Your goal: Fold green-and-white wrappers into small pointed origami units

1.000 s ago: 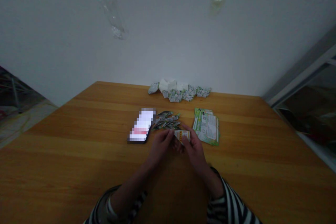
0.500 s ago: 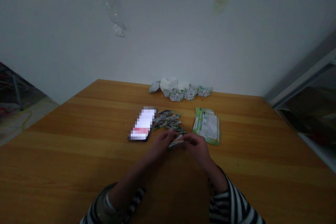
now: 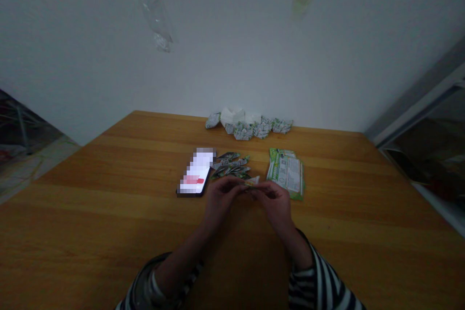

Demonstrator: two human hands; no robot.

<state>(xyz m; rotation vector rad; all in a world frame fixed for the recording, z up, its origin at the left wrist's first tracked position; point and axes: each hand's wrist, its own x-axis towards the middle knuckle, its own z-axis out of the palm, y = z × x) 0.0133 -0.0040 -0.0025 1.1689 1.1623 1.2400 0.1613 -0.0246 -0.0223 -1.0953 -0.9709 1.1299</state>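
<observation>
Over the middle of the table, my left hand [image 3: 220, 201] and my right hand [image 3: 278, 203] meet with their fingertips closed on a small folded piece of paper [image 3: 252, 181]. A pale corner of it shows above the fingers; its lower part is hidden. Just beyond my left fingers lies a pile of folded printed paper pieces [image 3: 232, 169]. To the right of it, close to my right hand, is a flat stack of green and white printed leaflets [image 3: 288, 174].
A phone [image 3: 198, 172] with a lit screen lies left of the pile. Along the wall [image 3: 203, 68] at the back sit several crumpled-looking printed paper bundles [image 3: 242, 131] and white tissue-like lumps [image 3: 232, 116]. The wooden table [image 3: 109, 193] ends at the wall.
My left hand has turned, and its fingers now reach across toward the right hand. The folded paper has shifted slightly upward and more of it is covered.
</observation>
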